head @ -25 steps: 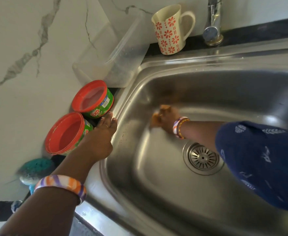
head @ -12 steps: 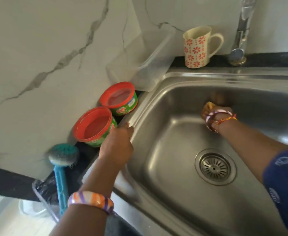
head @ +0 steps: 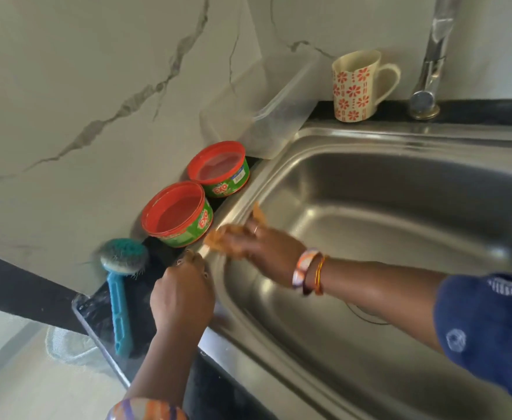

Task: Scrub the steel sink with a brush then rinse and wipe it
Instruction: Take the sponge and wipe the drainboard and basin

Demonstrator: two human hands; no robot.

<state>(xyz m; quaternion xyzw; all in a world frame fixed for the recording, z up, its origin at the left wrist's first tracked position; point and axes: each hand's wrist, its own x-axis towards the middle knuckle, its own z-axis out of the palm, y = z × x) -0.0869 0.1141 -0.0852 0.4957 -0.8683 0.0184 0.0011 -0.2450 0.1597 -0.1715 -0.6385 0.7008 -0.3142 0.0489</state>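
I read this as the wiping step: my right hand (head: 266, 253) presses an orange cloth (head: 227, 237) onto the left rim of the steel sink (head: 369, 225), fingers curled over the bunched fabric and gripping it against the metal. My left hand (head: 185, 295) rests on the near-left rim just beside it, fingers bent over the edge; I cannot tell whether they hold anything.

The brush (head: 119, 280) lies on the dark counter to the left, bristle head toward the wall, apart from both hands.

What worries me is crowding. The nearer red-rimmed tub (head: 177, 218) sits just beside the cloth, with a second tub (head: 219, 168) behind it (both open, by the look of them). A wipe that runs wide to the left could knock the near one or drag its contents onto the rim. A loose corner of cloth stands up toward the far side and could snag. The basin looks wet and glossy, so a bracing hand might slip inward. The floral mug (head: 359, 86) and tap (head: 427, 95) at the far edge seem safe.
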